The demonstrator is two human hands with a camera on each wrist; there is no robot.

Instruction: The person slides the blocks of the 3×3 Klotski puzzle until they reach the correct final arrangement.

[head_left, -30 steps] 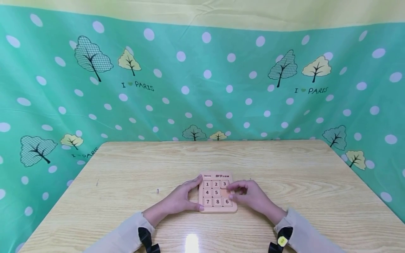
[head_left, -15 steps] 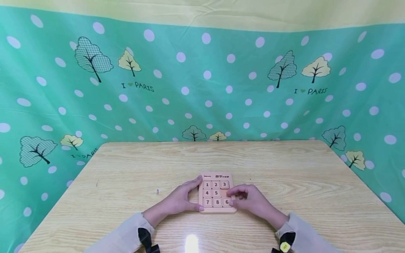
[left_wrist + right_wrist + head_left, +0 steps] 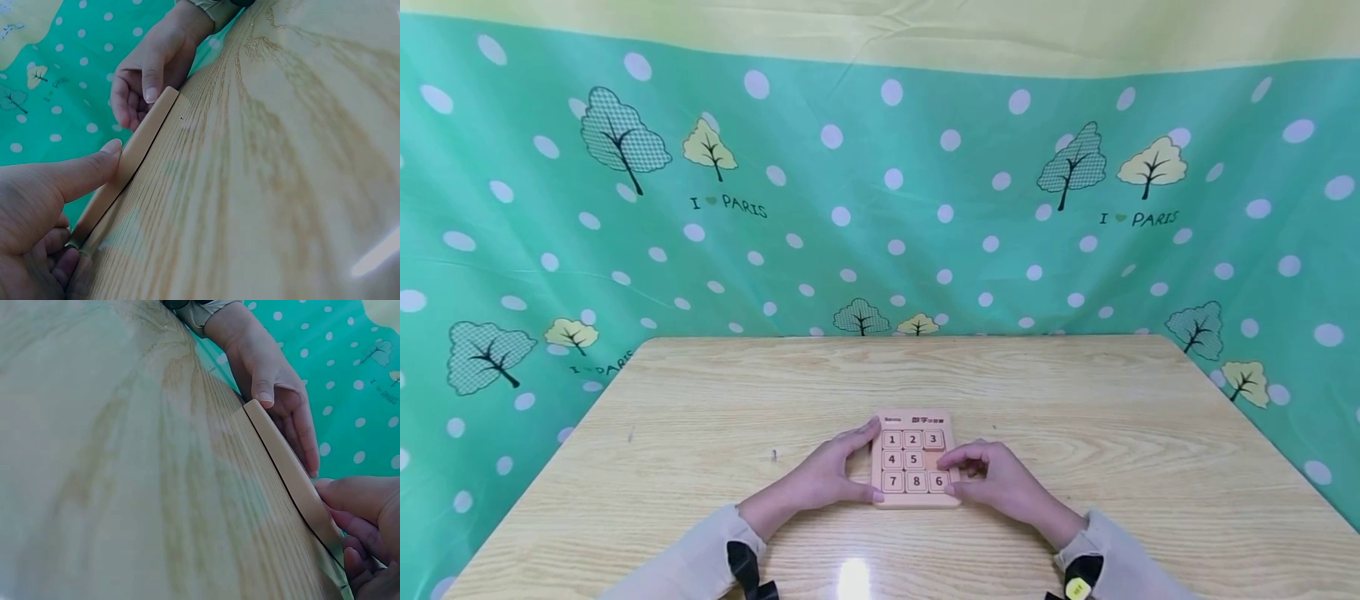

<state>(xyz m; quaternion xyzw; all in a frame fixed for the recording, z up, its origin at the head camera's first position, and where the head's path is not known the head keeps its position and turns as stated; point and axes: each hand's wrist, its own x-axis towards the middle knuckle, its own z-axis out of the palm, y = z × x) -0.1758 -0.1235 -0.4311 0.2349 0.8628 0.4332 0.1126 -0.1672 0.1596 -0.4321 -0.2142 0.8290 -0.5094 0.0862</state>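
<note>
A pale pink number slide puzzle (image 3: 917, 500) lies flat on the wooden table in the head view. Its numbered tiles read 1, 2, 3 on top, 4, 5 and a gap in the middle, 7, 8, 6 at the bottom. My left hand (image 3: 831, 471) holds the puzzle's left side, index finger at the upper corner and thumb at the lower one. At the right side, my right hand (image 3: 996, 479) has its index fingertip by the gap and its thumb by tile 6 (image 3: 938, 481). Both wrist views show only the puzzle's front edge (image 3: 140, 140), hiding the tiles.
The light wood table (image 3: 737, 392) extends around the puzzle. Behind it hangs a green curtain (image 3: 865, 242) with white dots and trees. A small mark (image 3: 774, 455) lies left of the puzzle. Light reflects off the table near its front.
My right hand has moved slightly toward me: the index finger goes from beside tile 3 down to the gap, and the thumb from the gap's level to tile 6. My left hand stays put.
</note>
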